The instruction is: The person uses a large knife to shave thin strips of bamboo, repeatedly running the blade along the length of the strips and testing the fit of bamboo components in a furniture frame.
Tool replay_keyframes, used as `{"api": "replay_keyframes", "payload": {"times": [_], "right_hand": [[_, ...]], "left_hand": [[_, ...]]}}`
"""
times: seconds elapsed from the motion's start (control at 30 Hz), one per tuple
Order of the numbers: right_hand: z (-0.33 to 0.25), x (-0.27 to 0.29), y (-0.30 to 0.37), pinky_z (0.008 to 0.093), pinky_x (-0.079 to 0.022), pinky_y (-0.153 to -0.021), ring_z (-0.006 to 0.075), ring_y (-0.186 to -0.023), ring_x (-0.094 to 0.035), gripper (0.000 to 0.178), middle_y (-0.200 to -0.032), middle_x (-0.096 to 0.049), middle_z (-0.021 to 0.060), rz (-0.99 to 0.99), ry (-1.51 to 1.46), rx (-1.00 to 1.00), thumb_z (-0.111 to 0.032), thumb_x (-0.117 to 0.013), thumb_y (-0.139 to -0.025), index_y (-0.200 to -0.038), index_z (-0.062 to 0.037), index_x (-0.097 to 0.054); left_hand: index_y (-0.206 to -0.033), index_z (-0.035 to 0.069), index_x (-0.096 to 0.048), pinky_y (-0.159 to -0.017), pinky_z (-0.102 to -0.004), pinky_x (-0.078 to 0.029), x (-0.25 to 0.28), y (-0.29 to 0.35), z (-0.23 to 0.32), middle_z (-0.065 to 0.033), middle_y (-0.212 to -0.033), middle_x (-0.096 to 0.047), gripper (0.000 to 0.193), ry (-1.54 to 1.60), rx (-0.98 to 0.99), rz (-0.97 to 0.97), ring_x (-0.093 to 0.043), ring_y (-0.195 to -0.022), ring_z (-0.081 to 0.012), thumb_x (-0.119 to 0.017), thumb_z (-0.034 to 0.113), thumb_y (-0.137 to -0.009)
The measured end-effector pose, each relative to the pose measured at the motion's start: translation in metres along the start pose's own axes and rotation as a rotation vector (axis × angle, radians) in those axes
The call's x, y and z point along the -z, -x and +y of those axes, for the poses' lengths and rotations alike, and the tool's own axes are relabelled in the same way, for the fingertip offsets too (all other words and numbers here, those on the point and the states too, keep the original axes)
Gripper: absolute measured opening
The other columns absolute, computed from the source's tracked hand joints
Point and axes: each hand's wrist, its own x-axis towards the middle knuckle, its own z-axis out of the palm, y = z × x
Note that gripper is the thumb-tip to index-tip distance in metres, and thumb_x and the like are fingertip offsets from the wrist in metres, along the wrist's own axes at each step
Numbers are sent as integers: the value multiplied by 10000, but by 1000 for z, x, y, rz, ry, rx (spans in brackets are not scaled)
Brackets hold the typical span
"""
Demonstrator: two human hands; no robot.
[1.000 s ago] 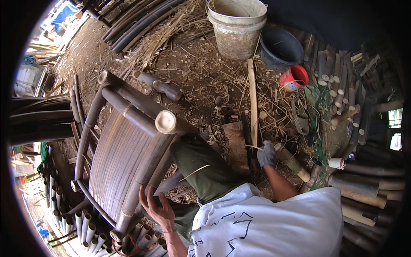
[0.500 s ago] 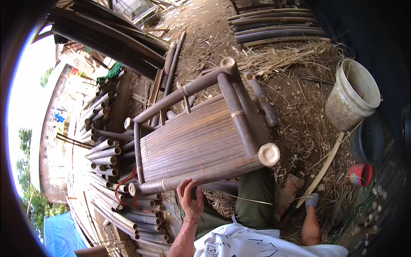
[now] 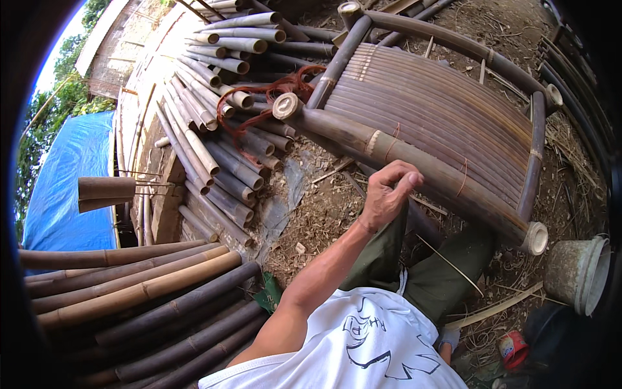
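Note:
A dark bamboo bench frame (image 3: 418,159) with a slatted panel (image 3: 434,107) lies tilted over my knees. Its round rail ends show pale cut faces, and thin reddish ties cross the near rail. My left hand (image 3: 392,188) is at the near rail, fingers curled in and thumb against them. Whether anything thin is between the fingers cannot be seen. My right hand (image 3: 448,337), in a pale glove, is low at the right, mostly hidden behind my white shirt. Beside it lies a pale bamboo strip (image 3: 495,309); the glove's fingers are too small to read.
Cut bamboo poles (image 3: 214,97) are stacked at the left, with red cord (image 3: 259,107) over them. More long poles (image 3: 149,285) lie at the lower left. A blue tarp (image 3: 71,181) is behind. A whitish bucket (image 3: 573,272) and a red tin (image 3: 513,349) stand at the right.
My view has turned left, so the bench appears farther right and the lower-left poles show. My left hand has gone from loosely spread fingers to curled ones, farther along the near rail.

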Motion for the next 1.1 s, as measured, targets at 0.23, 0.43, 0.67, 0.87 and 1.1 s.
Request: {"api": "replay_keyframes", "payload": {"times": [0.23,0.43,0.67,0.87,1.1], "right_hand": [[21,-53,-5,456,-523,-902,382,-1065,-653,513,-1190,-667,213,-118,-390,101,-269,-673,-832,-1235,32,-574],[6,-92,37,484,-515,-902,376,-1095,-635,488,-1210,-638,205,-10,-490,83,-266,-644,-861,-1248,15,-543],[-18,-133,37,509,-503,-922,395,-1136,-610,533,-1263,-588,224,149,-393,34,-314,-620,-887,-1298,3,-498],[-65,-112,62,485,-450,-1011,429,-1191,-571,623,-1304,-555,283,353,-321,-112,-363,-609,-879,-1359,13,-484],[10,-131,102,410,-427,-1043,357,-1185,-586,534,-1253,-608,264,287,-430,-198,-344,-589,-932,-1301,39,-539]], "left_hand": [[-1036,6,-699,-796,-403,-523,179,55,-182,-138,-996,-699,282,-897,419,53,-662,-878,-281,-674,248,-894],[-1439,67,-427,-1088,-479,-375,118,23,-254,-156,-1391,-494,717,-1115,-287,-918,-468,-1288,-361,-739,254,-822],[-1503,35,-335,-1119,-455,-344,-4,45,-304,-196,-1420,-452,948,-1129,-486,-1326,-434,-1332,-364,-813,378,-760],[-1250,36,-491,-961,-457,-502,-37,30,-300,-168,-1185,-523,770,-1204,-350,-1528,-563,-1142,-357,-852,257,-607],[-1240,53,-463,-922,-471,-573,-68,19,-182,-185,-1093,-597,760,-970,-132,-1574,-647,-1024,-362,-854,252,-620]]}}
